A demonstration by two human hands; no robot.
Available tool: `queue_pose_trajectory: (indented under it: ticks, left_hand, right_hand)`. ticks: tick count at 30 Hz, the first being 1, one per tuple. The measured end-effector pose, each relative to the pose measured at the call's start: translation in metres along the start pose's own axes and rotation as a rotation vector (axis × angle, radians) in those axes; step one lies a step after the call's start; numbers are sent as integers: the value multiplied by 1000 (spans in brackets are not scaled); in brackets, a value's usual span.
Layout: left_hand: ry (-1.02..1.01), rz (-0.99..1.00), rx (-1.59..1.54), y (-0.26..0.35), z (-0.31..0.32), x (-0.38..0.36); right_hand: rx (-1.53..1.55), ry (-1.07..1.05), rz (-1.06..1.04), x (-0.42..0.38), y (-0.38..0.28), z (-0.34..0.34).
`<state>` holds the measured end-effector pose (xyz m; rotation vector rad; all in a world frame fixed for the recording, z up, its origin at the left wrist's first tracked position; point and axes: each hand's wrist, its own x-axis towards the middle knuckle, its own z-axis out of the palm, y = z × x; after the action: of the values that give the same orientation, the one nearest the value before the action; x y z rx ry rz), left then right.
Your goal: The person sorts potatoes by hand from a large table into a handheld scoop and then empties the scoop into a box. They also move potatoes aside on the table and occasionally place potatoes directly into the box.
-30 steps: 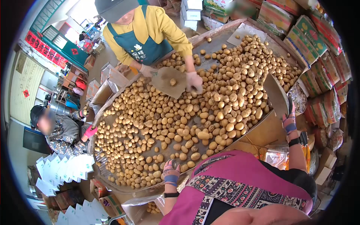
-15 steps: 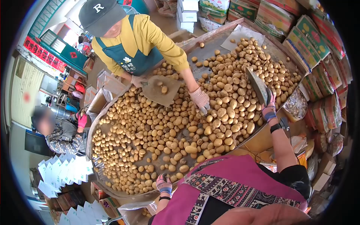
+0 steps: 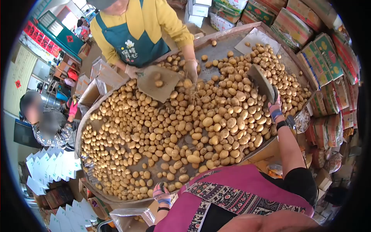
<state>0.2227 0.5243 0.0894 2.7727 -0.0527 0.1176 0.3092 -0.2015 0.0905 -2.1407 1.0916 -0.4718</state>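
Note:
My right hand, in a pink and blue glove, grips a metal scoop at the right side of the potato heap. The scoop is tilted on edge, its blade against the potatoes. At the near edge of the table, my left hand, also gloved, is beside several loose potatoes. Its fingers look loosely apart, and I see nothing held in them. Across the table, a co-worker's gloved hand is by a potato, and their other hand holds a second scoop with potatoes on it.
A raised rim borders the table. Cardboard cartons are stacked at the right. An open lined box with potatoes stands below my left hand. Another person is at the left, above white folded sheets.
The view has shifted slightly. The co-worker's free hand has drawn back from the middle of the heap toward their scoop. My left hand has moved slightly off the potatoes toward the rim.

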Motion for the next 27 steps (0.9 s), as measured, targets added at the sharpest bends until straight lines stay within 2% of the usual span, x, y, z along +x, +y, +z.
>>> queue_pose_trajectory:
  ticks: [1,3,5,7,8,13,14,19,23,27]
  left_hand:
    - [-1,14,-11,-2,-3,0]
    - [-16,-4,6,-2,-4,-4]
    - [-5,-42,21,-3,3,1]
    - [11,-16,32,-10,3,-5]
    - [8,-13,5,-9,3,-4]
    - [-34,-47,-12,-1,-7,3]
    - [-35,-57,-13,1,-7,5]
    - [-71,-95,-37,7,-14,10]
    - [-40,-94,-29,-2,-4,4]
    - [-76,-155,-58,4,-9,8]
  right_hand:
    - [-95,48,-100,16,48,20]
    - [103,52,-86,-3,86,17]
    - [237,-100,249,-42,39,-22]
    - [1044,-361,419,-21,136,2]
    - [1026,-383,417,-24,143,16]
    - [446,-109,285,6,139,52]
    - [473,-80,251,2,128,59]
    - [456,-225,266,18,98,96]
    - [490,-317,254,-8,93,107]
    - [502,-454,197,-3,49,153]
